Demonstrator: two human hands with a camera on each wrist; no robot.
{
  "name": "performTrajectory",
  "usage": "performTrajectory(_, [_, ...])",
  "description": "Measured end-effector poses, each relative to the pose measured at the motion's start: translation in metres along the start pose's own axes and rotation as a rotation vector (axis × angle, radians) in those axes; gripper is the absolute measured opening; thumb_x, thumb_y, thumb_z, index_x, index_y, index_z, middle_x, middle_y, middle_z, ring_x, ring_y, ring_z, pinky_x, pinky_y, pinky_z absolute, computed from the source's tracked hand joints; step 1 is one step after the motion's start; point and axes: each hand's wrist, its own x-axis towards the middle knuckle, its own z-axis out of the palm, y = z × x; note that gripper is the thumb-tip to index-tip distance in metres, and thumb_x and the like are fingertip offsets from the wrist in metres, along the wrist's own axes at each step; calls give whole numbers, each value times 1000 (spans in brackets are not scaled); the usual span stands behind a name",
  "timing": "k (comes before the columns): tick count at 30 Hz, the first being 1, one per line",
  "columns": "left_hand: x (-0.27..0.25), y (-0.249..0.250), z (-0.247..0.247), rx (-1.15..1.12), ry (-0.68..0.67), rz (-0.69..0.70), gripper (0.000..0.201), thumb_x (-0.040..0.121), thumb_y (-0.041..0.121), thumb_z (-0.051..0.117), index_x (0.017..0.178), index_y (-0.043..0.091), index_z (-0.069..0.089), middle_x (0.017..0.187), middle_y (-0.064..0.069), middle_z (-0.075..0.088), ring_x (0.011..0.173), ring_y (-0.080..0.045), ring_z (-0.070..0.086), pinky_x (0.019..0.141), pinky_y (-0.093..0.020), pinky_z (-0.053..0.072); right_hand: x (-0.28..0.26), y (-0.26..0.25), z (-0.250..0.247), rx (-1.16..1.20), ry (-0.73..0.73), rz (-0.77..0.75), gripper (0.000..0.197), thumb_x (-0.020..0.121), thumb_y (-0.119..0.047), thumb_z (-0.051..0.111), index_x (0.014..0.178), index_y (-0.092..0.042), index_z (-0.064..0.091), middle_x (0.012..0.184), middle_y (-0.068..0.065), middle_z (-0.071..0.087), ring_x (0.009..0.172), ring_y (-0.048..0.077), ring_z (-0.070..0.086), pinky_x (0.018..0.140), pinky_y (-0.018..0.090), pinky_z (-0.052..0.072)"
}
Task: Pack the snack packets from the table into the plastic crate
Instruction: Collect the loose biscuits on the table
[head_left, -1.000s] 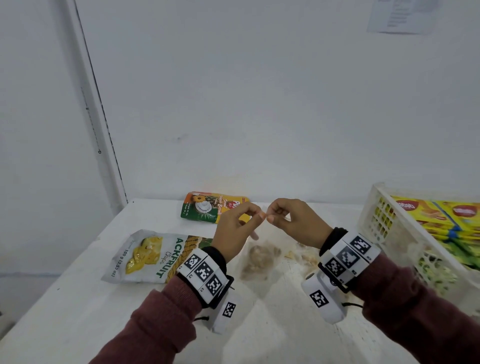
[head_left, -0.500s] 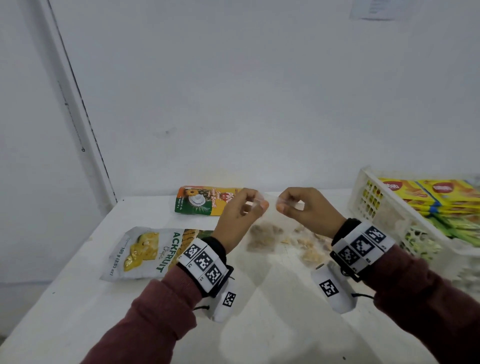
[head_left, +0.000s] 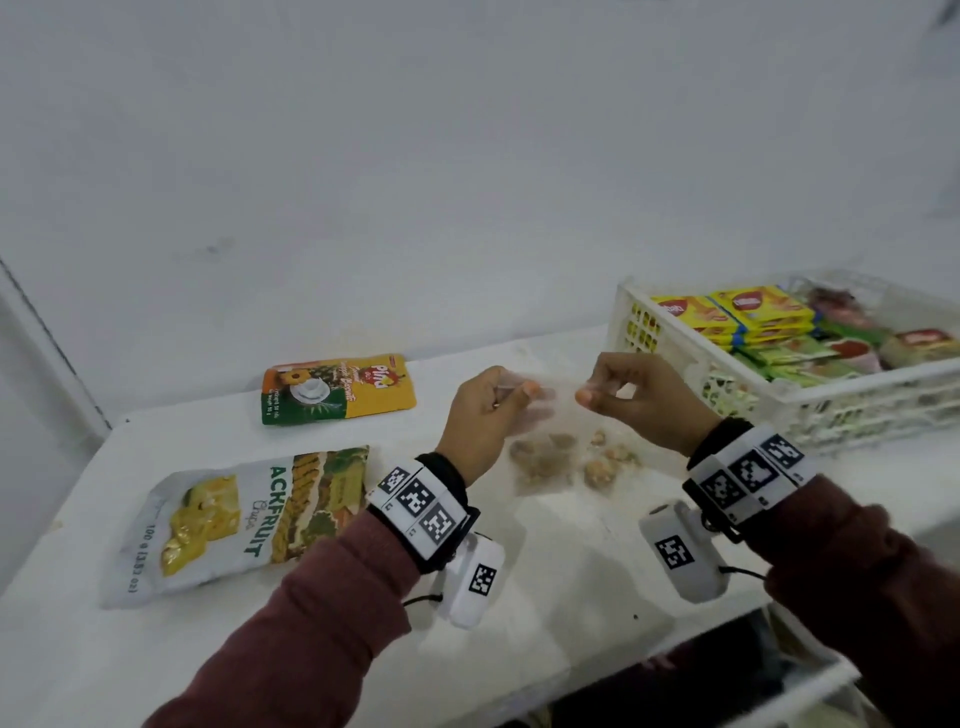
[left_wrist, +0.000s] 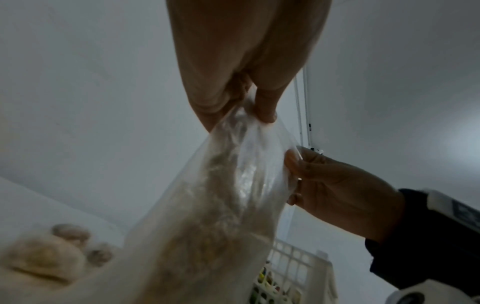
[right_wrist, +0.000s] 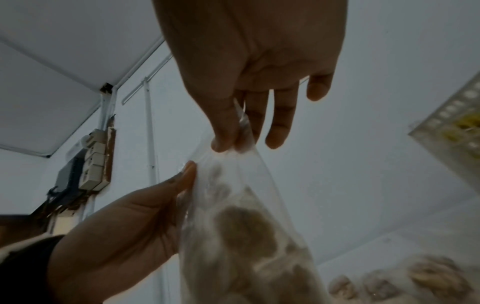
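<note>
Clear snack bag (head_left: 540, 436) hangs upright above table. Jackfruit packet (head_left: 244, 519) and Pind packet (head_left: 337, 387) lie flat, left. White crate (head_left: 779, 410), right, holds packets.

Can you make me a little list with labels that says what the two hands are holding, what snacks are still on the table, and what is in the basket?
left hand: pinches one top corner of the clear plastic bag of brownish snack pieces
right hand: pinches the bag's other top corner
still on the white table: white jackfruit chips packet; orange and green pouch
white plastic crate: on the right, holds yellow packets and green ones
loose bits: brownish snack pieces lying under the bag
</note>
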Motion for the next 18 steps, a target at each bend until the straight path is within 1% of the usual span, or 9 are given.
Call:
performTrajectory(3, [2,-2,16,-48,-20,-62,14,95,9,49,81,10,52,84,-1,69,66,-9,70,58,-19,54,-11,5,-14,60,7,98,17,81,-6,68,71,-19,61,62,-12,59,57,-1,51,58,8,40])
performTrajectory(4, [1,-3,21,-82,-17,-91,15,95,10,47,81,11,51,86,-3,68,65,-9,70,56,-19,54,-16,6,-20,80,6,139,14,82,-7,66,75,-19,62,65,-6,61,55,0,53,58,9,42])
performTrajectory(7, [3,-11,37,-154,-41,-193,15,97,14,45,82,12,48,89,-4,66,65,-11,69,53,-22,54,-31,11,-34,128,33,221,22,86,-4,60,69,-18,61,56,-5,62,46,0,55,51,11,46])
performTrajectory(10, [6,-25,62,-176,-85,-362,12,99,18,41,93,9,46,88,-3,66,66,-14,68,61,-29,51,-41,15,-46,100,30,396,25,91,-3,54,68,-12,55,58,1,61,35,5,53,37,13,37])
performTrajectory(13, [10,-37,87,-118,-179,-576,18,100,21,37,92,10,48,83,-3,63,69,-13,63,60,-24,45,-40,28,-59,3,-32,563,24,93,-5,49,69,-7,51,60,9,59,33,10,55,36,18,39])
performTrajectory(14, [13,-40,94,-90,-194,-638,21,101,23,36,90,10,49,81,-3,61,69,-13,60,60,-24,44,-38,33,-63,-37,-43,602,25,94,-5,47,69,-5,50,60,11,59,37,12,59,38,20,43])
performTrajectory(16, [22,-46,107,15,-193,-735,27,100,31,37,104,8,51,81,-2,55,65,-14,52,60,-24,43,-31,46,-65,-161,-77,660,21,94,-5,44,75,0,51,67,17,62,59,23,69,54,31,53])
performTrajectory(17, [27,-50,111,89,-185,-770,33,99,34,40,113,7,49,81,-1,52,62,-14,50,59,-23,43,-28,52,-64,-270,-127,685,16,94,-7,44,87,4,53,77,19,65,76,29,70,66,36,53])
performTrajectory(18, [31,-54,114,154,-180,-790,35,97,35,42,116,6,48,80,-1,49,60,-13,48,57,-22,43,-26,55,-61,-398,-182,698,21,94,-12,46,106,5,51,93,20,65,92,32,66,76,37,50])
